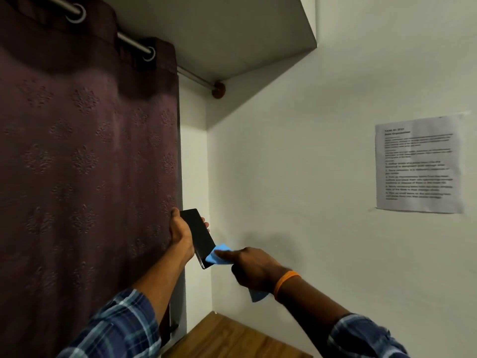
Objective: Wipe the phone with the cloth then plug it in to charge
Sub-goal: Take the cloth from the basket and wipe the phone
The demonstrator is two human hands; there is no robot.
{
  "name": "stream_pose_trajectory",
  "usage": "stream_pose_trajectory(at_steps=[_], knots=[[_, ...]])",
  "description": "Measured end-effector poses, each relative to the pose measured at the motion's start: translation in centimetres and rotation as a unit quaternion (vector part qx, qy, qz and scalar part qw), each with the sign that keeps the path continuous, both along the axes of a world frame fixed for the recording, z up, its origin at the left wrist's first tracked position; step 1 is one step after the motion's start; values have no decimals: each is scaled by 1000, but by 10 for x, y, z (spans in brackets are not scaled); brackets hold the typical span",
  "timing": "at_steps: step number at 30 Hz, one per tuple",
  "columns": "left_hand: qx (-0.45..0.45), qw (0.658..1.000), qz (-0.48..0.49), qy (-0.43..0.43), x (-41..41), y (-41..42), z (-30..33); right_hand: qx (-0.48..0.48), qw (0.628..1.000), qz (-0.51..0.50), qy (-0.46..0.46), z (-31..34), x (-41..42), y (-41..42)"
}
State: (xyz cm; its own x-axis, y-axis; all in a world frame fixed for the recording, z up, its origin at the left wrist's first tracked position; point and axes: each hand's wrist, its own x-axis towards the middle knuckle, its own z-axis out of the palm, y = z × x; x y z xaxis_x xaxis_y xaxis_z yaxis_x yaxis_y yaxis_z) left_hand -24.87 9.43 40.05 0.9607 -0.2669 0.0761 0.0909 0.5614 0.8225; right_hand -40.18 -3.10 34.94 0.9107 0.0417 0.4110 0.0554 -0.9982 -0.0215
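Gripping the phone (pixel 198 235) upright in the air, the left hand (pixel 180 232) faces the curtain (pixel 87 164). The right hand (pixel 254 268) presses a blue cloth (pixel 218 255) on its lower screen, above the desk (pixel 232 339) corner. A paper (pixel 418 165) hangs on the wall.

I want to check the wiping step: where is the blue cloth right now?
In the head view, low and centre, the blue cloth is held in the right hand, pressed on the lower end of the phone, which the left hand holds.
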Motion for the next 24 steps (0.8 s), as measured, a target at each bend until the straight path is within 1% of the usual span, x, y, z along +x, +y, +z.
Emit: stream_pose_trajectory(at_steps=[3,7,9,11,15,17,20,24], knots=[[5,1000,0,-3,-3,3,-4,73,995,-28,-59,7,-4,-4],[15,1000,13,-7,-7,7,-13,149,977,-58,-142,25,4,-4],[31,999,13,-14,-10,9,-17,160,968,-43,-186,34,11,3],[46,999,-3,-21,-13,10,-19,134,967,-11,-218,43,19,12],[44,999,-20,-22,-20,12,-16,86,975,48,-198,60,39,29],[15,999,-28,-22,-23,13,-14,72,981,68,-169,61,50,40],[-39,998,-46,-15,-23,16,-13,58,988,85,-113,47,65,53],[-38,999,-31,-3,-15,23,-19,72,990,89,-77,30,76,62]])
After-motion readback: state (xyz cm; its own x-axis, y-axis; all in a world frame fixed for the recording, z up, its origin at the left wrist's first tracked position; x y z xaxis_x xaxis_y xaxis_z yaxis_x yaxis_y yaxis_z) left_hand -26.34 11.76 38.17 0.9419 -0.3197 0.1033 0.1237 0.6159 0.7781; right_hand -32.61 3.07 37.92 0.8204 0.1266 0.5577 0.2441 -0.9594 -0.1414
